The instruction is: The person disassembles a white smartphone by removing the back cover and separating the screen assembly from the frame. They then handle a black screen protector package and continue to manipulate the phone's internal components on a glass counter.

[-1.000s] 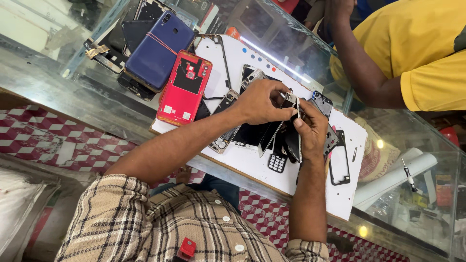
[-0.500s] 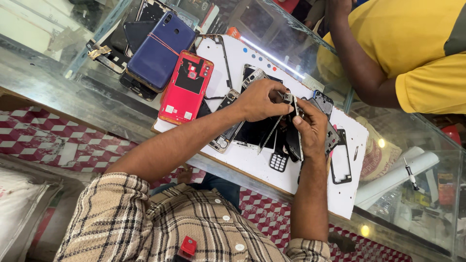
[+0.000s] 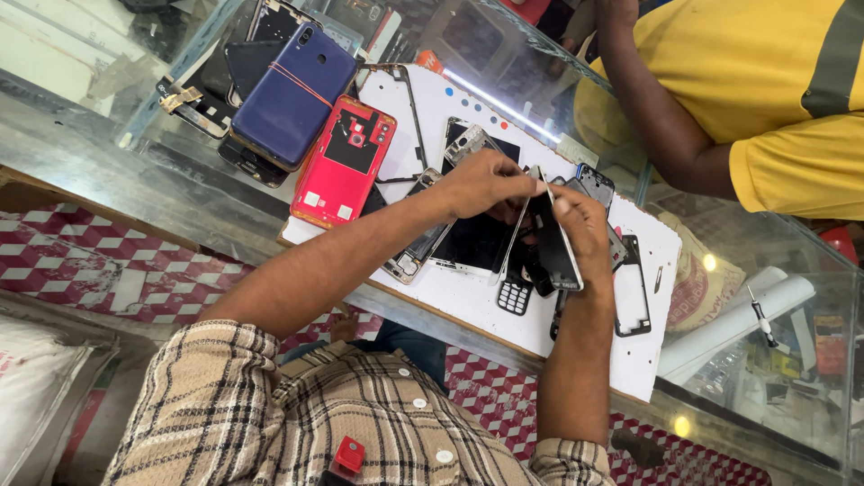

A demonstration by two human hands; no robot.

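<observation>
Both my hands meet over a white work board (image 3: 468, 301) on a glass counter. My right hand (image 3: 587, 225) grips a slim black phone (image 3: 556, 247), stood on its edge above the board. My left hand (image 3: 486, 183) pinches the top end of the same phone at about its upper corner. Under the hands lie a dark screen panel (image 3: 472, 243), a silver phone frame (image 3: 416, 252), a small black keypad (image 3: 515, 295) and a black frame (image 3: 632, 290). A red back cover (image 3: 342, 166) lies at the board's left edge.
A blue phone (image 3: 290, 97) and more dark phone parts are stacked at the far left of the glass counter (image 3: 117, 144). Another person in a yellow shirt (image 3: 765, 81) leans an arm on the counter at the far right. A white roll (image 3: 738, 324) and screwdriver (image 3: 761, 317) lie below the glass.
The phone in my right hand has turned up onto its edge, and my left hand has shifted to pinch its top end. The thin light strips seen between the fingers earlier no longer show.
</observation>
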